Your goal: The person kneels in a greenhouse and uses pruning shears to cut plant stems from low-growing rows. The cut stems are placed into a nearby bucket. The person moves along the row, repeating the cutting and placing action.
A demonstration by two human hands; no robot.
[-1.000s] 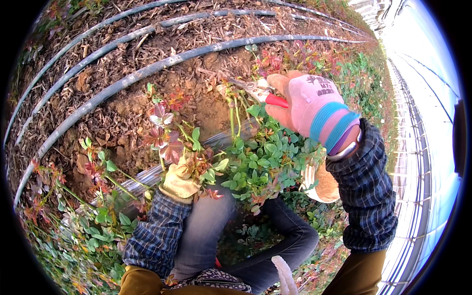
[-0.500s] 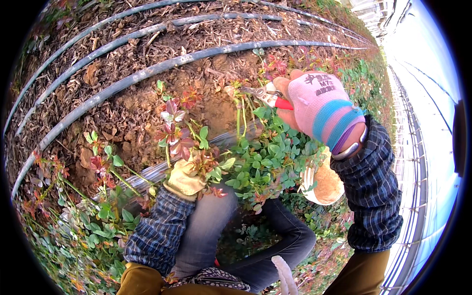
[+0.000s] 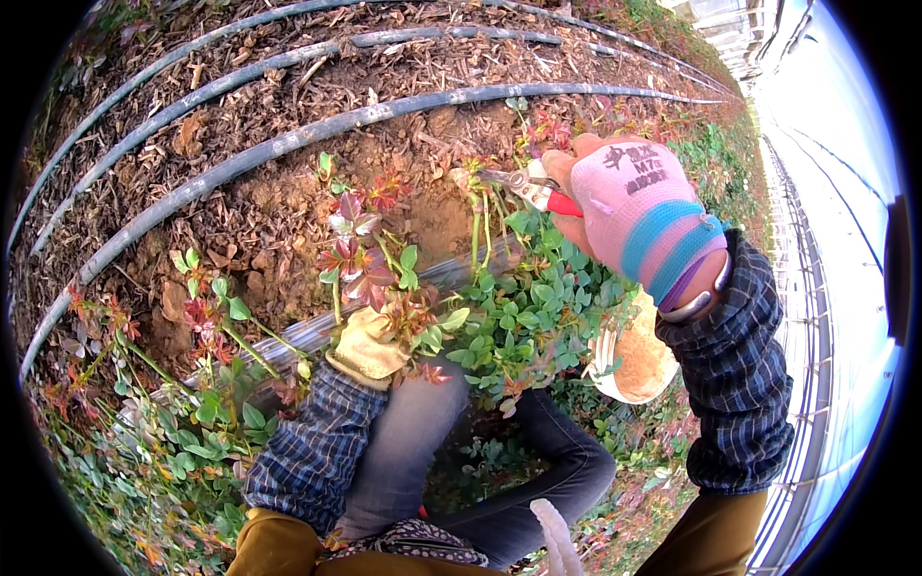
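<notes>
My right hand point(image 3: 629, 197), in a pink glove with blue stripes and bare-looking fingertips, is closed round red-handled pruning shears point(image 3: 523, 185). The blades point left and reach the knobby top of a leafy plant, where green stems point(image 3: 476, 230) run down. My left hand point(image 3: 368, 348), in a tan-yellow glove, is low among the plants beside my knee. Reddish and green rose-like leaves point(image 3: 357, 274) rise just past it and cover its fingers, so I cannot see whether it grips a stem.
Dark irrigation hoses point(image 3: 279, 146) curve across soil and wood chips beyond the plants. A clear plastic strip point(image 3: 298, 336) runs along the row. A pale, open container point(image 3: 642, 363) lies below my right forearm. Dense green foliage point(image 3: 538, 312) fills the area between my hands.
The view has shifted slightly, so plants and hands sit a little further right. The shears stay at the same knobby plant top, and both hands keep their poses.
</notes>
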